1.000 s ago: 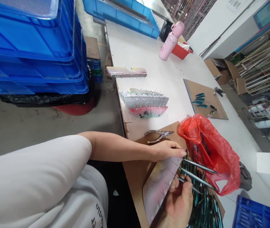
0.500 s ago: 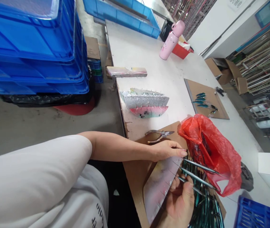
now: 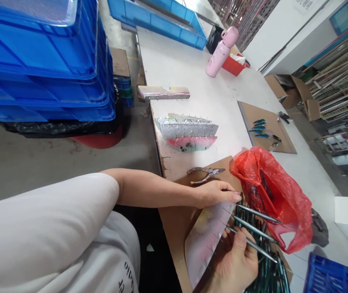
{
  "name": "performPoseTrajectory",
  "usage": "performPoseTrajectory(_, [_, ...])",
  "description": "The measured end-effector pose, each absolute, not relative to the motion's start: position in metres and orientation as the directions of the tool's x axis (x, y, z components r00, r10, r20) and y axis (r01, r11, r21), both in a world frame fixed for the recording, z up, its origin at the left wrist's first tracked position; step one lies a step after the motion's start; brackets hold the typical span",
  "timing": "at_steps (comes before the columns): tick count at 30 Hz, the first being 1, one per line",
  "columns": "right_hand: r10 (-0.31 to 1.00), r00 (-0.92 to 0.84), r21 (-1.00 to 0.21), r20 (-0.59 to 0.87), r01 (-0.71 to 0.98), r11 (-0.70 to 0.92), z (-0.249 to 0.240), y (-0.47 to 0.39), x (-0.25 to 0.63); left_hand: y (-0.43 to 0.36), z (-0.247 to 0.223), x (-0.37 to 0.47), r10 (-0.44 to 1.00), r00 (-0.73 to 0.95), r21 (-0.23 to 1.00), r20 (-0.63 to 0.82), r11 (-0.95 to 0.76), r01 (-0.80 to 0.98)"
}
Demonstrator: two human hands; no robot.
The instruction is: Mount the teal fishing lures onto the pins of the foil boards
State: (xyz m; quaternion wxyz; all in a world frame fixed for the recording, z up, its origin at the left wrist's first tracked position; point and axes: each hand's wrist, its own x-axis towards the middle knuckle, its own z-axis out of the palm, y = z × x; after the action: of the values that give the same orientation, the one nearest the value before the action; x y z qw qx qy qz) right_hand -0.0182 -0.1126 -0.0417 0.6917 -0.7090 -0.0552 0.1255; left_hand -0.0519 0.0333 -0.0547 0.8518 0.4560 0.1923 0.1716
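Observation:
My left hand (image 3: 218, 193) grips the upper end of a flat pinkish-purple board (image 3: 206, 238) with thin wire pins along its edge. Two slim silvery, lure-like pieces (image 3: 255, 229) extend from the pins near that hand. Between thumb and fingers, my right hand (image 3: 238, 258) pinches a third slim silvery piece (image 3: 264, 249), its near end at the following pin. The fingertips partly hide the contact there. Under and beside the right hand lies a pile of dark teal slim pieces (image 3: 273, 274). Pliers (image 3: 207, 174) rest on the brown cardboard just beyond my left wrist.
A red plastic bag (image 3: 293, 203) stands right of the pile, with a blue basket (image 3: 333, 276) below it. Farther along the table are more pinned boards (image 3: 189, 130), a pink bottle (image 3: 221, 53) and a board with teal pieces (image 3: 272, 126). Blue crates (image 3: 39, 53) are stacked at left.
My right hand has moved slightly right and turned, with the slim piece's near end brought up to the pin. More of that piece now shows. My left hand and the board stay put.

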Motion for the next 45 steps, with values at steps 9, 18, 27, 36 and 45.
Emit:
performPoseTrajectory(9, [0.208, 0.975, -0.991, -0.076, -0.051, -0.125, -0.04, -0.11, -0.019, 0.031, -0.058, -0.048, 0.48, 0.86, 0.827, -0.174, 0.546, -0.137])
performPoseTrajectory(18, [0.239, 0.967, -0.982, -0.09, -0.046, -0.181, -0.042, -0.113, -0.017, 0.033, -0.049, -0.055, 0.472, 0.867, 0.846, -0.16, 0.518, -0.127])
performPoseTrajectory(27, [0.285, 0.956, -0.714, 0.07, 0.248, -0.655, -0.03, -0.161, 0.025, 0.039, -0.049, -0.057, 0.52, 0.84, 0.799, -0.156, 0.566, -0.202])
performPoseTrajectory(36, [0.512, 0.798, 0.072, -0.318, 0.559, -0.826, -0.019, -0.143, 0.013, 0.041, -0.05, -0.061, 0.538, 0.833, 0.794, -0.13, 0.56, -0.237])
performPoseTrajectory(45, [0.551, 0.77, -0.151, -0.322, 0.533, -0.832, -0.023, -0.166, 0.025, 0.041, -0.053, -0.062, 0.55, 0.828, 0.832, -0.107, 0.506, -0.228])
